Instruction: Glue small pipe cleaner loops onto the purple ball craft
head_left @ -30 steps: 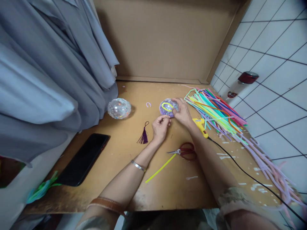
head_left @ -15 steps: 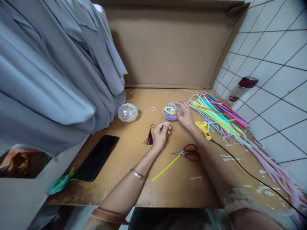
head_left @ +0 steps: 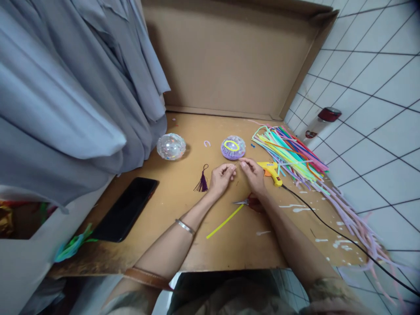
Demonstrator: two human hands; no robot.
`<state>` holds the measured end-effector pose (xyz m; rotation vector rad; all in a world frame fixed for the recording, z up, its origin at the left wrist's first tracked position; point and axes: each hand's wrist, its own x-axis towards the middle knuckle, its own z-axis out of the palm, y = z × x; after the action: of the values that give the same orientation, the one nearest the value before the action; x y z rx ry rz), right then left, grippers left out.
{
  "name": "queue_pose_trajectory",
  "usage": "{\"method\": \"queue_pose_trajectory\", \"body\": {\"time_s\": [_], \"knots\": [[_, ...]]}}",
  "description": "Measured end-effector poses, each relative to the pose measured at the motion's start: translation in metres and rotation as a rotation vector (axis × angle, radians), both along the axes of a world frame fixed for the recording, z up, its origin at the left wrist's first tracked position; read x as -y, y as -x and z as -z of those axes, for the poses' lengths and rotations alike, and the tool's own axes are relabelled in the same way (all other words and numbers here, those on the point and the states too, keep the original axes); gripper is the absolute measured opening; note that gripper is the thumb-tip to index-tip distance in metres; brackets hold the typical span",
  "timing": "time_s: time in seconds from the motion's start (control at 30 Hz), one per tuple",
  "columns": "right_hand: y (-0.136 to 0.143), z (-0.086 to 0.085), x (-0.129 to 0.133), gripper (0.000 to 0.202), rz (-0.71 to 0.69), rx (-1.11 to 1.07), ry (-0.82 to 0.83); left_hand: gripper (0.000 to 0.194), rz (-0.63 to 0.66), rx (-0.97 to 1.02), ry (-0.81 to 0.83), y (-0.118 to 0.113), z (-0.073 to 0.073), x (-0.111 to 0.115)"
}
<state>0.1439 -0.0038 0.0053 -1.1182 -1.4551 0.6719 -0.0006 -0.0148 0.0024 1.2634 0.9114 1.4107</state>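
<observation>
Purple-trimmed ball [head_left: 233, 154] with yellow ring [head_left: 231, 151] sits on the table [head_left: 183, 190], just beyond the hands and left of the pipe cleaners [head_left: 288, 151]. Right hand [head_left: 253, 176] has just come off it to near the left hand [head_left: 222, 181], so the ball rests unheld, apparently leaving both free for fine work. Fingers curl toward thumbs on both; can't tell whether they grip anything tiny.

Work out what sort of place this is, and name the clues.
Probably a craft corner: a yellow glue gun, a bundle of colourful strips and a decorated ball sit on the brown tabletop.
</observation>
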Motion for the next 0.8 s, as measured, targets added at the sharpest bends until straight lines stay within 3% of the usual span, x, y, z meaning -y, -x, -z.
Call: {"method": "queue_pose_trajectory", "body": {"time_s": [0.33, 0.57, 0.8], "knots": [[0.0065, -0.0028, 0.0034, 0.027, -0.009, -0.170, 0.081, 0.045, 0.062, -0.020, 0.078, -0.0018, -0.0003, 0.0020], [0.0048, 0.0016, 0.0012, 0.031, 0.043, -0.215, 0.101, 0.063, 0.086, 0.171, 0.234, -0.0043, 0.0063, -0.0051], [0.0062, 0.0036, 0.0004, 0.032, 0.053, -0.224, 0.076, 0.049, 0.080, 0.146, 0.216, -0.0036, 0.0028, -0.0032]]}}
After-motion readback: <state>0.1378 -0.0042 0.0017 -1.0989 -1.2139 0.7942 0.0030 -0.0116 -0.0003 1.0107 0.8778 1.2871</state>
